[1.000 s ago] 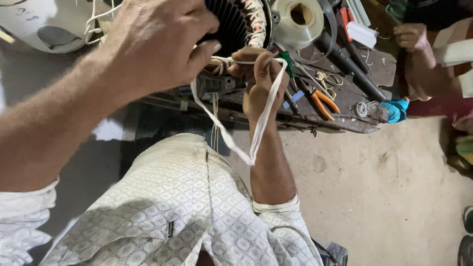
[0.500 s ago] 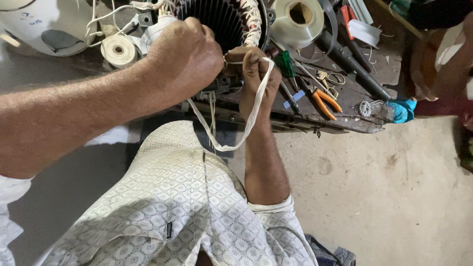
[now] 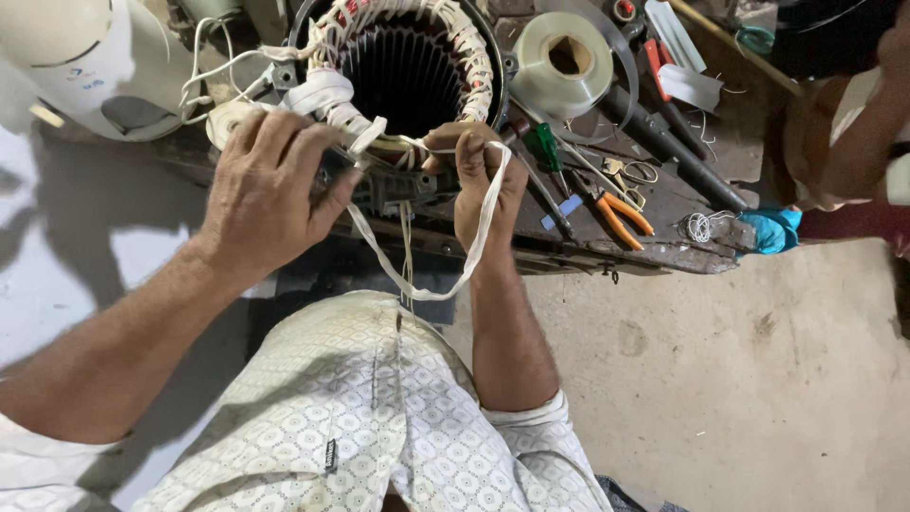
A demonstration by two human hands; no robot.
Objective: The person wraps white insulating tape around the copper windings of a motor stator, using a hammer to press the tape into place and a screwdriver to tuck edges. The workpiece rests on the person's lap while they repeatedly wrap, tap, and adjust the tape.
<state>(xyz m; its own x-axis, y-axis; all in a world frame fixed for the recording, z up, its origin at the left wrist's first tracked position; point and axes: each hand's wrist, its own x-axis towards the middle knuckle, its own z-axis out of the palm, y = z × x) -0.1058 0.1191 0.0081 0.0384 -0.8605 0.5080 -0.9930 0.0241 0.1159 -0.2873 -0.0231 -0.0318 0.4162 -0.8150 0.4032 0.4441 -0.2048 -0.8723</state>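
Round black motor stator with a slotted iron core [image 3: 408,76], lying on its side at the near edge of a dark, worn metal workbench [image 3: 682,204], bore facing the camera. White cotton lacing tape [image 3: 479,232] binds the winding ends around most of the visible rim; at the lower edge, between the two hands, the binding appears unfinished, though fingers hide that stretch. A free length of the tape hangs in a loop below the bench edge. The left hand [image 3: 270,194] lies curled over the lower left rim, fingers closed on the wrapped bundle. The right hand [image 3: 479,175] is closed around the tape, which runs over its knuckles, fingers pinched tight at the lower rim. Lacing is judged well advanced, with the bottom section and the tie-off remaining. To the right on the bench: a roll of clear film tape [image 3: 567,59], a green-handled screwdriver [image 3: 545,152], orange-handled pliers [image 3: 621,213]. A white rounded housing [image 3: 71,62] stands at far left.
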